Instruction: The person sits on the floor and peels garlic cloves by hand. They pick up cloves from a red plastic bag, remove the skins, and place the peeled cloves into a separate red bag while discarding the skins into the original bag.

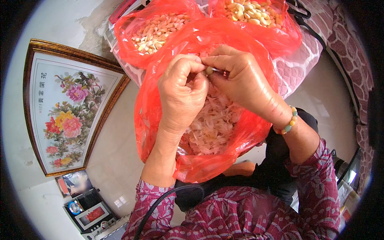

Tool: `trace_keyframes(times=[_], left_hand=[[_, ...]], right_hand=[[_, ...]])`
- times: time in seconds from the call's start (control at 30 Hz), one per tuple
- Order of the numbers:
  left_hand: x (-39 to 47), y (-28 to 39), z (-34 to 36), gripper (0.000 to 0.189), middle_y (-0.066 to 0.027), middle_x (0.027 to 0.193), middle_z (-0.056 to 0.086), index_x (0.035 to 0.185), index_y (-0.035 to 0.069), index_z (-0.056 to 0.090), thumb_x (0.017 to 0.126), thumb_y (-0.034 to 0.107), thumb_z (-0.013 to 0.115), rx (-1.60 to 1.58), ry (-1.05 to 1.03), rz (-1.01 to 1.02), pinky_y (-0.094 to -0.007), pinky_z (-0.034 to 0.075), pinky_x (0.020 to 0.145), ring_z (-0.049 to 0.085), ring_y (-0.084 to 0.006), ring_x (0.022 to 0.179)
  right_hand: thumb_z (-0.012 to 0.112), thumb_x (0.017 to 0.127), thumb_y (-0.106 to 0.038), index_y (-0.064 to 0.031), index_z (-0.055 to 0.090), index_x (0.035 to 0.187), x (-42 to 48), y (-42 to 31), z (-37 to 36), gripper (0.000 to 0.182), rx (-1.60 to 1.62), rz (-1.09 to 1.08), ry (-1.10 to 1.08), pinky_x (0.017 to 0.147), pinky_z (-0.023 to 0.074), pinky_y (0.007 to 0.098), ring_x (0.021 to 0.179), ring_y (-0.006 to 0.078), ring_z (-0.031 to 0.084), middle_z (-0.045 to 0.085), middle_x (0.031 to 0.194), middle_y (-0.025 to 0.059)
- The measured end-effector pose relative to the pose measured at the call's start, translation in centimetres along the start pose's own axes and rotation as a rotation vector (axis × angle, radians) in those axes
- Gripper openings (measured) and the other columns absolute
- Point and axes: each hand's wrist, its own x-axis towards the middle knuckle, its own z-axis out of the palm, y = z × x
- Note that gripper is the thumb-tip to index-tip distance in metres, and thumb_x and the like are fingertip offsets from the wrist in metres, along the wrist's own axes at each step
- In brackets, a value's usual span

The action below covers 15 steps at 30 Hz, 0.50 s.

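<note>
My left hand (183, 93) and my right hand (241, 76) meet at the fingertips above a red plastic bag (147, 126). A pale garlic clove (209, 70) shows between the pinched fingers, mostly covered by them. In my right hand lies a small tool (223, 72) with a dark and silver part showing; the fingers hide the rest. Papery garlic skins (213, 126) fill the bag beneath both hands. Behind it, unpeeled-looking cloves (150, 39) sit in a second red bag (124, 33) at the left. Smooth, pale peeled cloves (252, 13) lie in another red bag (291, 36) at the right.
The rear bags rest on a pink and white quilted cover (295, 66). A framed flower picture (75, 108) stands at the left by the wall. At lower left is a black and silver device (90, 213). A dark cable (168, 195) crosses near my left sleeve.
</note>
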Motion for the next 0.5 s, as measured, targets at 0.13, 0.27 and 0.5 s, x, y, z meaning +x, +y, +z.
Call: trace_keyframes(times=[0.13,0.27,0.5], left_hand=[[0.1,0.2,-0.6,0.013,-0.0085,0.082,0.057,0.081,0.001,0.051,0.076,-0.010,0.055,-0.025,-0.042,-0.011,-0.0249,0.046,0.060,0.056,-0.0163,0.068],[0.1,0.7,-0.9,0.009,-0.0064,0.087,0.056,0.085,0.001,0.050,0.082,-0.007,0.050,-0.181,-0.064,-0.113,-0.0223,0.045,0.062,0.052,-0.0100,0.069],[0.0,1.4,-1.8,0.003,-0.0075,0.087,0.056,0.091,0.002,0.050,0.091,0.001,0.047,-0.426,-0.030,-0.301,-0.0241,0.047,0.062,0.052,-0.0103,0.067]], right_hand=[[0.064,0.079,-0.008,0.0012,0.066,0.091,0.3,-0.9,-0.8,0.015,0.452,0.463,-0.127,0.065,0.0491,0.0270,0.072,0.0144,0.061,0.065,0.080,0.0061],[0.064,0.085,-0.011,0.0019,0.061,0.102,0.7,-1.0,-2.0,0.022,0.794,0.644,-0.091,0.065,0.0494,0.0217,0.075,0.0081,0.059,0.064,0.085,0.0029],[0.058,0.088,-0.008,0.0005,0.055,0.103,1.2,-0.1,-1.7,0.018,1.253,0.786,-0.074,0.051,0.0444,0.0177,0.067,0.0090,0.057,0.062,0.088,0.0078]])
